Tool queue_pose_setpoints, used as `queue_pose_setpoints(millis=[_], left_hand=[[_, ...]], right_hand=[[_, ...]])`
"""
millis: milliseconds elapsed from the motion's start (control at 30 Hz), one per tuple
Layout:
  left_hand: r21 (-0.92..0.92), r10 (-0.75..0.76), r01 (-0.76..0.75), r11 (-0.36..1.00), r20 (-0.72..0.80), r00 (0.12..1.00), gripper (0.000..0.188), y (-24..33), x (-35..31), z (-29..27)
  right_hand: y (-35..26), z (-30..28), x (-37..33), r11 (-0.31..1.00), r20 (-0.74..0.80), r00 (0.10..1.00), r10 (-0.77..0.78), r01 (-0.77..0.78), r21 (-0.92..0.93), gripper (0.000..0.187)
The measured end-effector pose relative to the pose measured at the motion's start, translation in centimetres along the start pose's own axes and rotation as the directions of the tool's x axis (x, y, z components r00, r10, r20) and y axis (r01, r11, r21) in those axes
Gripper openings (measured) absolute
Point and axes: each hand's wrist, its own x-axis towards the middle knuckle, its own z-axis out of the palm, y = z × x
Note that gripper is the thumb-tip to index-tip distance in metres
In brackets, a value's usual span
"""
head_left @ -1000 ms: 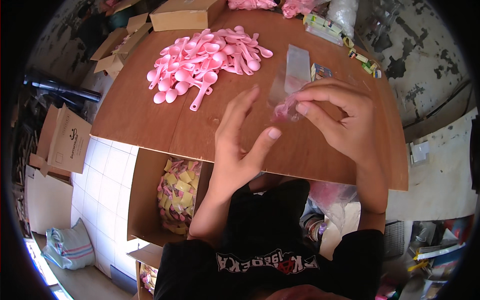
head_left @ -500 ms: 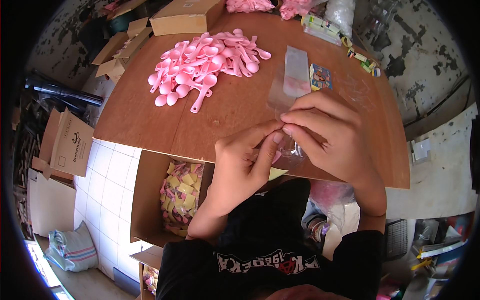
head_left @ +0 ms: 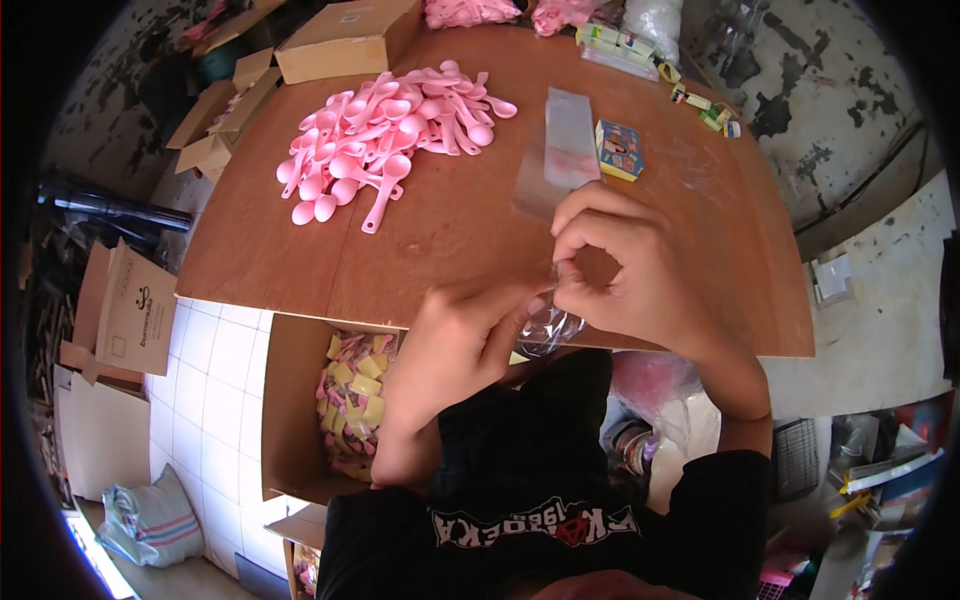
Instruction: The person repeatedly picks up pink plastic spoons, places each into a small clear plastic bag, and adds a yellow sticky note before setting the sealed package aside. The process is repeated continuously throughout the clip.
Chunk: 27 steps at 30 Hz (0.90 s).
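Note:
Close to the table's front edge, both hands pinch a clear plastic bag [head_left: 548, 328]. My left hand [head_left: 455, 335] grips its lower left part, while the thumb and forefinger of my right hand [head_left: 625, 265] hold its upper edge. A sliver of pale yellow card [head_left: 517, 357] shows below the left fingers; whether it is inside the bag I cannot tell. Beyond my hands is a heap of pink measuring spoons [head_left: 410, 125]. Past the right hand lie flat clear plastic sleeves [head_left: 570, 135] beside a small blue and yellow box [head_left: 620, 150].
Under the table's left front edge, a cardboard carton [head_left: 290, 430] holds many packets with pink spoons and yellow cards. A closed cardboard box [head_left: 345, 45] stands at the back of the brown table [head_left: 450, 225]. Tape rolls [head_left: 712, 112] lie at its far right edge.
My right thumb and forefinger have curled into a ring as they pinch the bag's edge. More of the bag shows between the hands, and less yellow card. The view has shifted slightly.

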Motion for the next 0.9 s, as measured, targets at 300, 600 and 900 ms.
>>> queue_pose_setpoints(millis=[300,600,900], left_hand=[[-0.479,-0.322,0.072,0.875,-0.464,0.825,0.019,-0.1,-1.3,2.2],[-0.458,-0.338,0.090,0.884,-0.495,0.800,0.015,-0.6,0.0,1.8],[-0.452,-0.305,0.065,0.890,-0.482,0.821,0.010,-0.5,2.3,2.2]], right_hand=[[7.3,-4.0,-3.0,0.389,-0.189,0.878,0.439,0.004,0.921,0.013],[28.6,-12.1,-11.8,0.666,-0.325,0.824,0.465,-0.567,-0.484,0.033],[5.2,-1.4,-2.6,0.832,0.115,0.958,0.263,-0.286,0.475,0.036]])
